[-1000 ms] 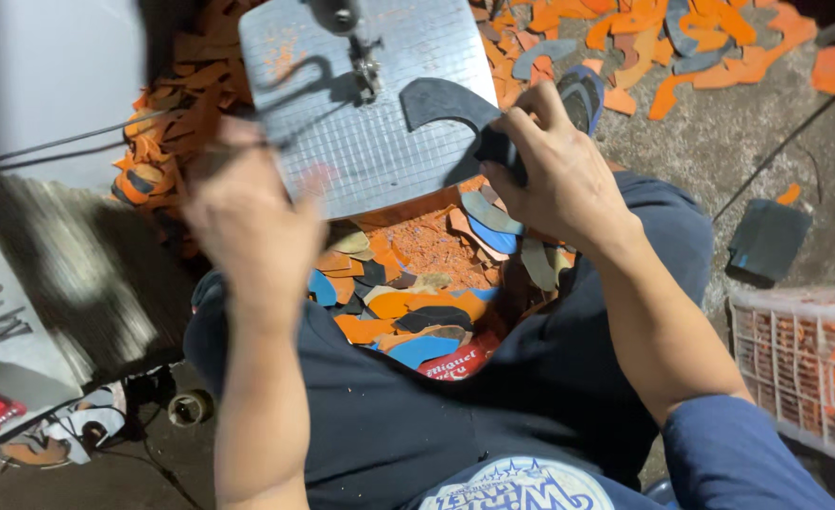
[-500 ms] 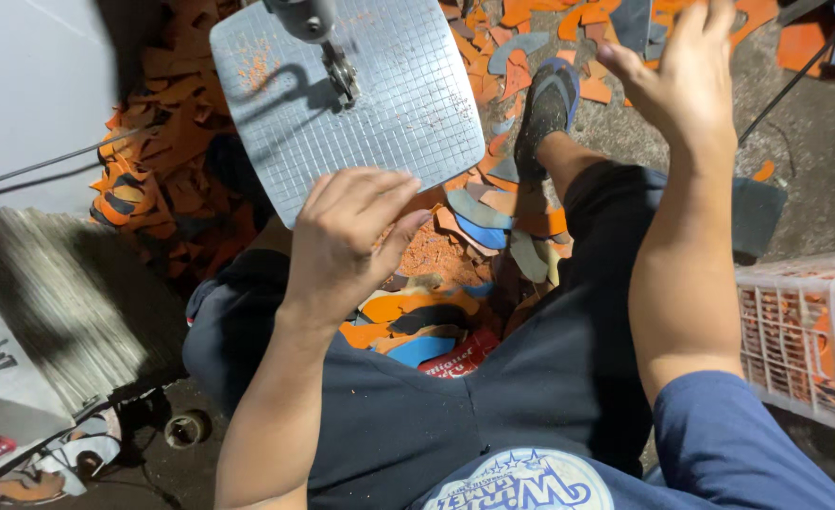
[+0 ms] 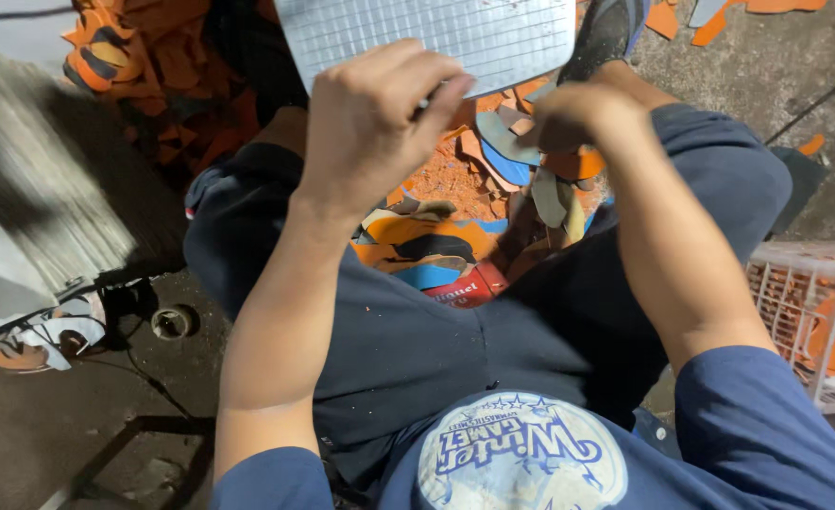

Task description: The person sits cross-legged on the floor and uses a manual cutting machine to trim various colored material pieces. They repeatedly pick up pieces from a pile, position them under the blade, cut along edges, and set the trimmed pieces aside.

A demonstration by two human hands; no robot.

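Up top, left hand point(image 3: 372, 123) touches gridded plate point(image 3: 493, 38) edge.

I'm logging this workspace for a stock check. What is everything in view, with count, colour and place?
Gridded plate: one, pale grey, top centre, above the hands.
Scraps: many, orange, blue and tan, heaped between the knees and top left.
Orange piece: one, under the right hand.
Basket: one, white, right edge, holding orange pieces.
Shoe: one, dark, top right of the plate.
Ribbed sheet: one, grey, left.
Ring: one, small and round, on the floor at left.
Cable: one, dark, top right floor.
Left hand: at the plate's lower edge.
Right hand: curled on the orange piece.
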